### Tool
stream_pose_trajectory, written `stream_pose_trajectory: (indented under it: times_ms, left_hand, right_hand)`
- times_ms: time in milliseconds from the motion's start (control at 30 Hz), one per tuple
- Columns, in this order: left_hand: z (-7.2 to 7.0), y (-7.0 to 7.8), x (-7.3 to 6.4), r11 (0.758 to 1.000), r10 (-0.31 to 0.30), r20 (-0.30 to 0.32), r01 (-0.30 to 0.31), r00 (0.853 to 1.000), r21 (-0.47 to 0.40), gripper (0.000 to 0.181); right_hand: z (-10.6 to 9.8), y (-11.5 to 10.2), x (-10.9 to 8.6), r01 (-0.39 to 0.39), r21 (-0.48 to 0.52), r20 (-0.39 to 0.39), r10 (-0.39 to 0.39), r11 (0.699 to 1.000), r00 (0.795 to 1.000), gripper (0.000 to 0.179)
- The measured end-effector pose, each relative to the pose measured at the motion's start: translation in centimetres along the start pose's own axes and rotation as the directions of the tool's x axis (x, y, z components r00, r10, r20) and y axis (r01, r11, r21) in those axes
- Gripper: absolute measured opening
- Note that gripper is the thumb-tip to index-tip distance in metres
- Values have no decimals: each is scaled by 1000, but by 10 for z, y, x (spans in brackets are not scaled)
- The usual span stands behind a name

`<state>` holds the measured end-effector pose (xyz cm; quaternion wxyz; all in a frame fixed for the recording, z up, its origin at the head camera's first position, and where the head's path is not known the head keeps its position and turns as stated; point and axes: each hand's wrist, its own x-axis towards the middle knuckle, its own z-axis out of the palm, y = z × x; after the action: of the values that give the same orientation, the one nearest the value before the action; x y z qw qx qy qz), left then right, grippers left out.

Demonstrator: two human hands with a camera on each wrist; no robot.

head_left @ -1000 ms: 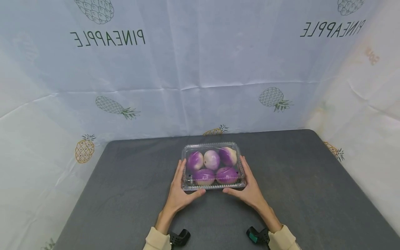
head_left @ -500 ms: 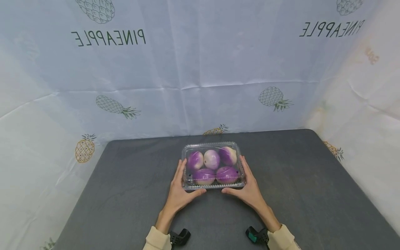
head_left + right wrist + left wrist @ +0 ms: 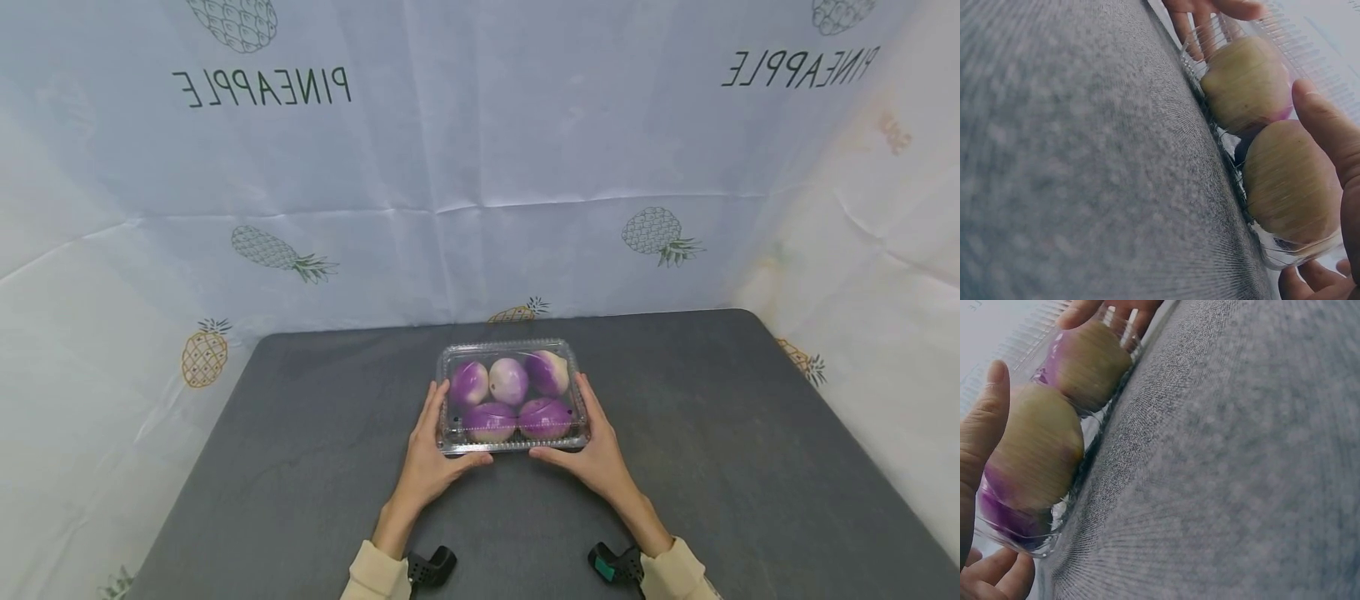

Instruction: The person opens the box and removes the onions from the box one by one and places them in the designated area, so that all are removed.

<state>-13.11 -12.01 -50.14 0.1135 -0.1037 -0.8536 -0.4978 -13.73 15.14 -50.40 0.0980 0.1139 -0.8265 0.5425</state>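
A clear plastic clamshell box (image 3: 513,447) sits on the dark table, with its lid down over several purple-and-white turnips (image 3: 508,382). My left hand (image 3: 430,468) grips the near left corner, fingers along the side and thumb across the front. On the opposite corner, my right hand (image 3: 602,462) holds the box the same way. Both wrist views look at the front wall from low down. Pale turnip undersides show through the plastic there, one turnip (image 3: 1038,447) beside the left thumb and another turnip (image 3: 1294,181) beside the right thumb.
The grey table (image 3: 315,417) has rounded far corners and meets a hanging curtain (image 3: 525,125) printed with pineapples at the back. More curtain hangs at both sides. Black wrist cameras (image 3: 432,567) are strapped below the cream sleeves (image 3: 378,573).
The right thumb has slid slightly left along the front of the box. Both hands keep their hold, and the box stays almost in the same place.
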Motion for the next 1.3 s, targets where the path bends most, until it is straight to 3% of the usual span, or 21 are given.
stream_pose_trajectory:
  times_ms: [533,900,1300]
  left_hand:
    - [1,1,0,999,-10,-21,9,1000,-46,116]
    - [3,2,-1,1000,1,-56,-1,998,2,113]
    - [2,2,-2,992,96,-62,-90,993,89,103]
  right_hand:
    - [0,-1,-1,30,-12,-7,-30,999,1000,123]
    - [-1,2,-1,36,-43,6,-36,998,999,116]
    - [0,4,-1,86,-78,-35,-89,993,995,111]
